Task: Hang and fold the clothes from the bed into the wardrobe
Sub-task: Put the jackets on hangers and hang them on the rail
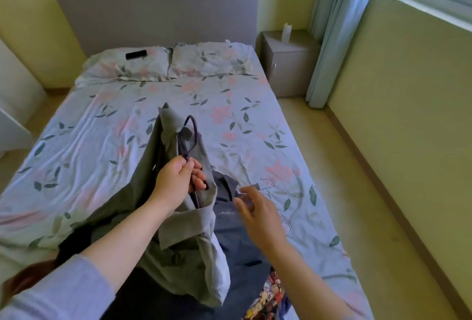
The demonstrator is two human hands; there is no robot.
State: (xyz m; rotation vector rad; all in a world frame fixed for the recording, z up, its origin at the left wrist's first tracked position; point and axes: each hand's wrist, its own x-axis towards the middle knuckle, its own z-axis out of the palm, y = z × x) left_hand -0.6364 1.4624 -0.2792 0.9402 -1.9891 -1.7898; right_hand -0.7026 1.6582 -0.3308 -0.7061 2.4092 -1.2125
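Note:
My left hand (176, 179) grips the neck of a dark purple hanger (190, 136) and lifts it above the bed (102, 141). A grey shirt (184, 248) hangs on that hanger, its body draped down over my forearm. My right hand (260, 215) hovers open, fingers spread, over a navy garment (237, 240) lying flat on the bed's near end. A colourful printed garment (270, 296) lies at the bottom edge, partly under the navy one. Light-coloured hanger hooks (268, 184) show on the sheet just right of my right hand.
Two floral pillows (209, 60) lie at the headboard, a black phone (136, 54) on the left one. A grey nightstand (288, 62) with a white bottle stands right of the bed, beside blue curtains (329, 39) and a window. Bare floor runs along the right wall.

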